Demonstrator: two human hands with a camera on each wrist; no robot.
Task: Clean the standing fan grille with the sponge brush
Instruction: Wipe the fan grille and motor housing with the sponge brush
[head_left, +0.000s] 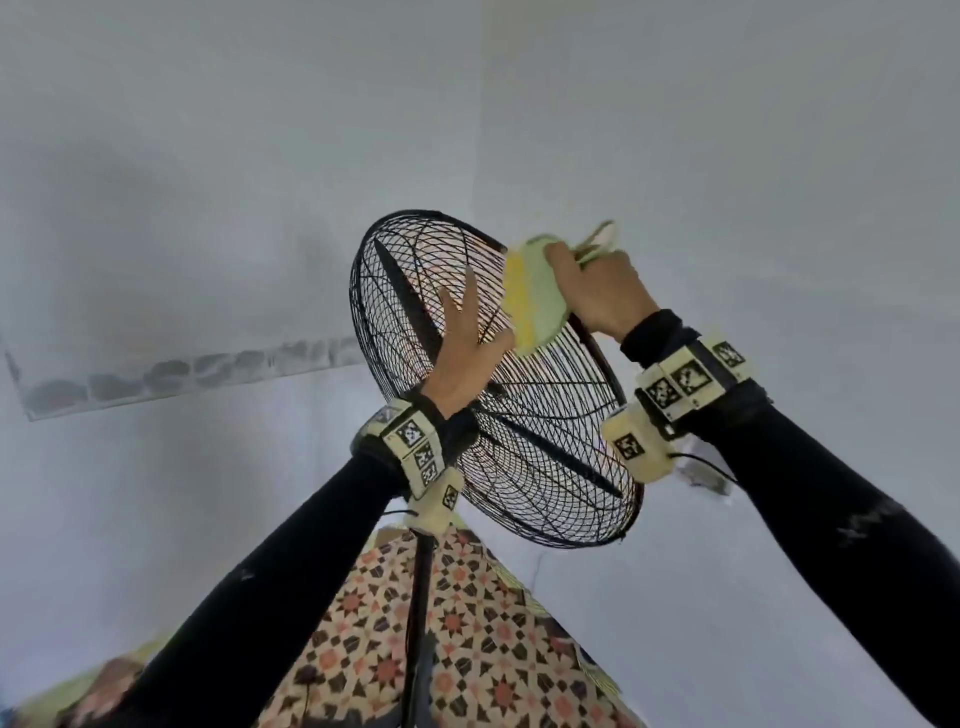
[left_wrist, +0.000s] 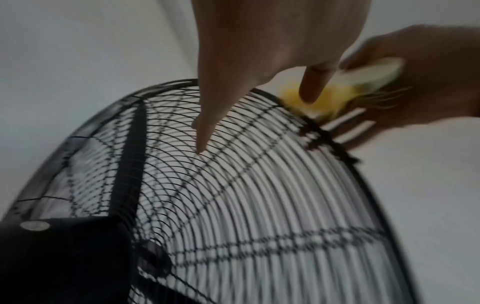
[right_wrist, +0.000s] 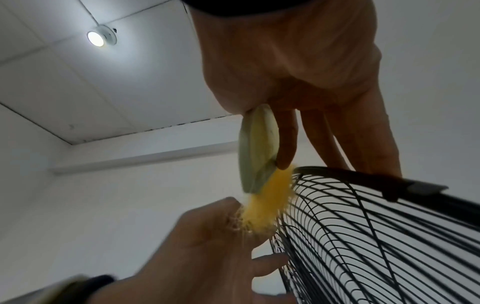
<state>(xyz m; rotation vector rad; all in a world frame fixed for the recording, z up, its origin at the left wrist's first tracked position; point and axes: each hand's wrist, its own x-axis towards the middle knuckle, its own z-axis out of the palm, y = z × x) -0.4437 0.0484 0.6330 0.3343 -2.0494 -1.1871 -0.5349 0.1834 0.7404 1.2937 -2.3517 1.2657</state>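
Overhead, the round black wire fan grille sits tilted on its black pole; the right hand grips the pale-green-handled sponge brush with the yellow foam pad, fingers curled round the handle, pad pressed on the grille's upper rim; the left hand lies flat on the wires just beside the pad, fingers straight and spread, holding nothing; patterned floor tiles show below.
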